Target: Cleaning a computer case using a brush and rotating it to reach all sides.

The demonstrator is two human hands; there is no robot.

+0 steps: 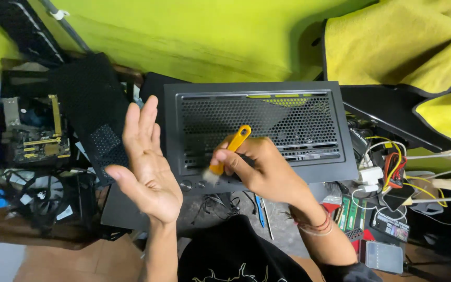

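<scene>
Left hand (150,172) flat, released, off panel's edge | right hand (259,169) grasping orange brush (228,151) over mesh panel (259,130)

Bare forearms; thread bracelets (317,225) on right wrist; black printed shirt (236,256).

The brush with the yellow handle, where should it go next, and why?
Probably down onto the black mesh panel to sweep it. The right hand holds the brush with its bristles at the panel's front edge, and the left hand is open and raised clear beside it.
</scene>
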